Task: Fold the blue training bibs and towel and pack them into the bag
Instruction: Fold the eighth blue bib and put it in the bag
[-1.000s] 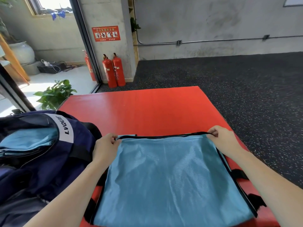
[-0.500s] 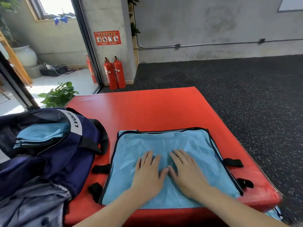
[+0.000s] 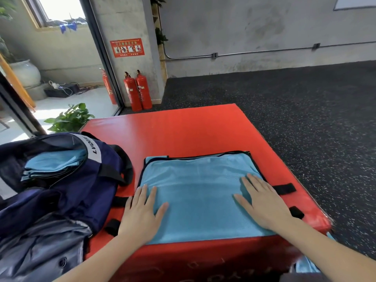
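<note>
Head view shows a blue bib [image 3: 203, 192] lying flat on a red mat [image 3: 183, 131], folded once with its black trim at the far edge; the left hand [image 3: 142, 214] lies flat with straight fingers on the bib's 9 o'clock edge, grasping nothing, and the right hand [image 3: 264, 204] lies flat in the same manner near its 3 o'clock edge, also grasping nothing. A navy bag [image 3: 67, 180] sits at 9 o'clock of the bib, just beside it, its mouth gaping with folded blue cloth [image 3: 53, 163] already inside; black straps [image 3: 283, 188] stick out from the bib's sides onto the mat.

My judgement is that the smoothing is nearly done and the next fold is what could fail; the mesh looks thin and slippery, so pulling one side over may drag the lower layer and leave the edges askew; the loose straps could catch under a palm or fold in crooked, making a lumpy bundle. The bib's near edge reaches the mat's 6 o'clock rim, so a careless tug toward the body could slide it off; another blue piece [image 3: 305, 265] shows below that rim at 5 o'clock, partly hidden, and could be overlooked.
</note>
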Motion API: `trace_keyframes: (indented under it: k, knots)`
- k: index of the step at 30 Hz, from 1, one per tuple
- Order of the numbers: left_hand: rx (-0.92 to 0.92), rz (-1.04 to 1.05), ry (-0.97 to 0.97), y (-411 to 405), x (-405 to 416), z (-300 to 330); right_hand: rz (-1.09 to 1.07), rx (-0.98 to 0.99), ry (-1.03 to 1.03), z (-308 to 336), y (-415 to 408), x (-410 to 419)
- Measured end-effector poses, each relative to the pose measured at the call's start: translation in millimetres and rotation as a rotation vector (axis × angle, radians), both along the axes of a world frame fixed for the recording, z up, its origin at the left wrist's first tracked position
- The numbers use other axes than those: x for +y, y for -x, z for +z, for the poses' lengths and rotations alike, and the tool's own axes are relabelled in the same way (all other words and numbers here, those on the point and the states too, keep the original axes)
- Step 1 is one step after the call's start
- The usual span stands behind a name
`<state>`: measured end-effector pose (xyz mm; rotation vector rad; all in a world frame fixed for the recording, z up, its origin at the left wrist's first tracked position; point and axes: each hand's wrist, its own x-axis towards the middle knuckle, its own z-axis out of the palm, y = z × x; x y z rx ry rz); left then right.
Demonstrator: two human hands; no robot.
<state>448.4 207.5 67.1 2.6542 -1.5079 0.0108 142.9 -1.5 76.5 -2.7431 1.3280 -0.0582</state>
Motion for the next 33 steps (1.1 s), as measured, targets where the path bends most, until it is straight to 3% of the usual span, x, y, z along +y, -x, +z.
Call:
trace_keyframes:
  k: [18,33]
  knots:
    - [0.026,-0.207,-0.133,-61.8,-121.6,22.5,-0.194,-0.055,0.02,-6.5,-28.2,-43.5]
    - [0.247,-0.098,-0.051,-25.5,-26.2,28.8,0.128,-0.119,-0.203,24.1,3.0,-6.0]
